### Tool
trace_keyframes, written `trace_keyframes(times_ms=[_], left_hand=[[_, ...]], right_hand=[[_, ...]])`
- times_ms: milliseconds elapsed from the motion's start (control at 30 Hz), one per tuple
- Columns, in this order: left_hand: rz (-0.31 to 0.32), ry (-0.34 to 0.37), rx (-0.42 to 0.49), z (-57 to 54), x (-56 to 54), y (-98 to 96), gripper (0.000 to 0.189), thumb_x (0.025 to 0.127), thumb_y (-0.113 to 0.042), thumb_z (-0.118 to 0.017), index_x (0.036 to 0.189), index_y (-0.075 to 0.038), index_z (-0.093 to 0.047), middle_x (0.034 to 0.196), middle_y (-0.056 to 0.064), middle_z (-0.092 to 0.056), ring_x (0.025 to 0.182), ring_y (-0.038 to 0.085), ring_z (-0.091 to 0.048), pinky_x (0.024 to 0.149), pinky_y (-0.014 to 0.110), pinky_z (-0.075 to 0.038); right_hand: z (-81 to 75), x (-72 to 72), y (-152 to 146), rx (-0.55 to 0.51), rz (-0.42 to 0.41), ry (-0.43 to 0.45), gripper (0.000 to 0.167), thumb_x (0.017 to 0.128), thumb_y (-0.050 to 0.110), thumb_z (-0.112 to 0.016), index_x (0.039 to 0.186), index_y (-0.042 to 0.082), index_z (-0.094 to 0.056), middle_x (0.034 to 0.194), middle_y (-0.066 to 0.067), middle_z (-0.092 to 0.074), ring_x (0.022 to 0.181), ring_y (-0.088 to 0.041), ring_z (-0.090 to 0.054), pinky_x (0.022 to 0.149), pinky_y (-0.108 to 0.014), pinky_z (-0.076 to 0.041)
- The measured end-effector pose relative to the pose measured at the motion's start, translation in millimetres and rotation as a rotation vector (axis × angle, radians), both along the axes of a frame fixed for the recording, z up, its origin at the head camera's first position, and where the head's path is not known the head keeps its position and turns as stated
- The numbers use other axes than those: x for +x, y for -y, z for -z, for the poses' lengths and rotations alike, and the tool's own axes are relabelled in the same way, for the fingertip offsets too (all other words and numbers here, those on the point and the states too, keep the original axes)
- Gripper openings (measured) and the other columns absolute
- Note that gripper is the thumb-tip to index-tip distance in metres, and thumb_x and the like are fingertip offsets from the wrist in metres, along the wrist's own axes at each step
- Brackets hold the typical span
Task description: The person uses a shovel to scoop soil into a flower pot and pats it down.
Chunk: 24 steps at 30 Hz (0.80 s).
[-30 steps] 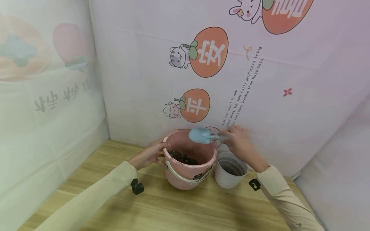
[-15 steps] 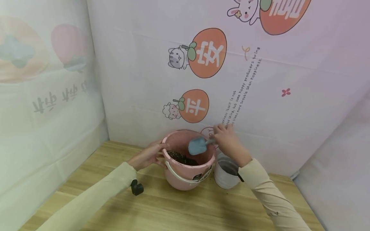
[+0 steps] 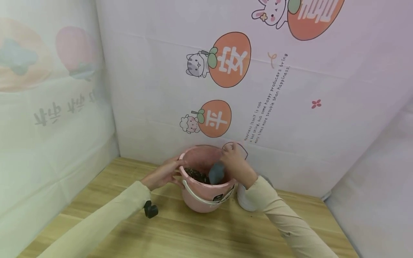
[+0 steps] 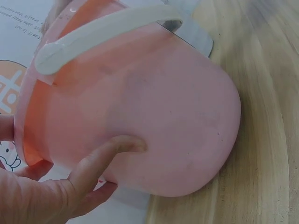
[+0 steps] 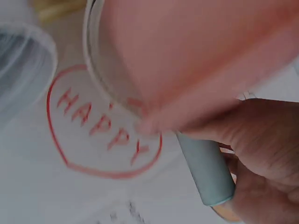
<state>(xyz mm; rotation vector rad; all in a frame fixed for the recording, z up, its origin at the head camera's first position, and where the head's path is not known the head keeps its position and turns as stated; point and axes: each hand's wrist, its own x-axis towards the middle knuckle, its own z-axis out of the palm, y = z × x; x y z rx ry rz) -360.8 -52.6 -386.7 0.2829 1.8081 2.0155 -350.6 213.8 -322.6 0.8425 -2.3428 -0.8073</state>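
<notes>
A pink bucket (image 3: 206,196) with a white handle (image 3: 201,196) stands on the wooden table, dark soil (image 3: 195,175) inside it. My left hand (image 3: 164,175) grips its left rim; in the left wrist view some fingers hook over the rim while another digit lies against the outer wall (image 4: 173,107). My right hand (image 3: 238,163) holds a small blue trowel (image 3: 216,173) by its handle (image 5: 205,170), over the bucket's right rim. The trowel's blade points down inside the bucket near the soil; whether it touches the soil I cannot tell.
A white pot (image 3: 246,201) stands right beside the bucket, mostly hidden under my right forearm; its inside shows in the right wrist view. Printed white cloth (image 3: 155,89) hangs close behind the bucket and along both sides. Wooden tabletop (image 3: 180,236) extends in front.
My right hand has moved left and down from above the white pot, lowering the trowel into the bucket and tilting its blade downward. My left hand keeps its hold on the rim.
</notes>
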Motion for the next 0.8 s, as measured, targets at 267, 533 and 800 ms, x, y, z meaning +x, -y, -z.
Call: trace_keyframes(times_ms=[267,533,800], left_hand=[[0.019,-0.007,-0.004,0.2,0.1,2.5,0.066,0.108,-0.019,-0.045,0.167,-0.006,-0.019,0.165,0.030,-0.027,0.126,0.044,-0.053,0.080,0.056,-0.068],[0.022,-0.017,0.020,0.8,-2.2,2.5,0.065,0.108,-0.018,-0.041,0.168,-0.009,-0.016,0.166,0.028,-0.025,0.129,0.047,-0.050,0.081,0.058,-0.067],[0.020,-0.015,0.019,2.1,-2.3,0.0,0.064,0.109,-0.017,-0.042,0.167,-0.007,-0.018,0.167,0.029,-0.024,0.126,0.044,-0.052,0.081,0.058,-0.067]], right_hand=[[20.0,-12.4,8,-0.023,-0.038,0.085,0.013,0.090,0.009,-0.077,0.081,0.019,-0.078,0.090,0.000,-0.073,0.099,-0.024,-0.061,0.088,-0.046,-0.054],[22.5,-19.2,0,-0.064,-0.055,0.176,0.006,0.090,0.009,-0.077,0.088,0.014,-0.079,0.093,-0.004,-0.073,0.102,-0.027,-0.059,0.090,-0.051,-0.053],[28.1,-24.2,-4,-0.132,-0.087,0.302,0.008,0.090,0.016,-0.080,0.085,0.011,-0.076,0.093,-0.006,-0.072,0.098,-0.029,-0.064,0.095,-0.064,-0.055]])
